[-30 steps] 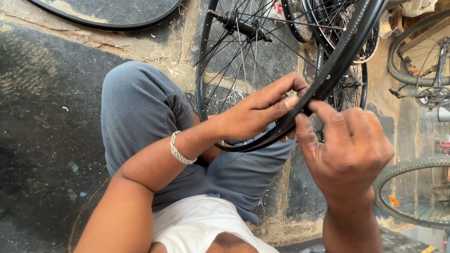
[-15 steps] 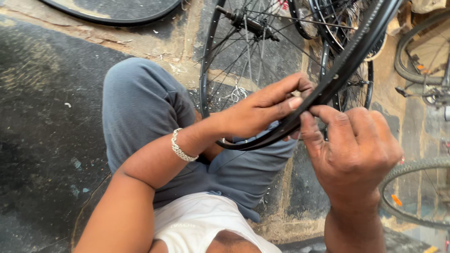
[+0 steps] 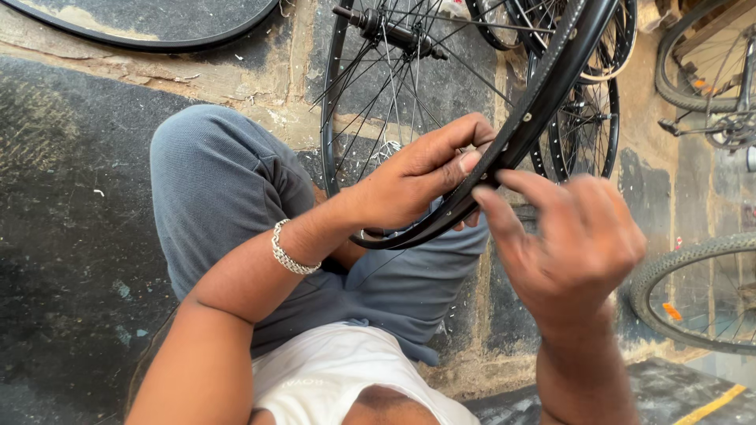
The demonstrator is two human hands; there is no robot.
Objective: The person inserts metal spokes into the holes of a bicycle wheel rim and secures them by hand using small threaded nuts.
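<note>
A bare black bicycle rim (image 3: 543, 94) with spoke holes rises from my lap toward the upper right. My left hand (image 3: 413, 182), with a silver bracelet on its wrist, grips the rim's lower curve, thumb pressed on the inner face. My right hand (image 3: 579, 244) hovers just right of the rim, blurred, its forefinger and thumb touching the rim's inner face beside the left thumb. Whether it pinches something small I cannot see. My knee in grey trousers (image 3: 213, 173) lies under the left forearm.
A spoked black wheel (image 3: 386, 86) stands behind the rim, with more wheels (image 3: 587, 118) stacked at upper right. A tyred wheel (image 3: 693, 291) sits at the right edge, a bicycle (image 3: 724, 86) at top right, and a tyre arc (image 3: 150, 31) at top left on the stained concrete floor.
My right hand has shifted slightly down and right along the rim, fingers spreading and blurring. The left hand keeps its grip. The view has moved a little.
</note>
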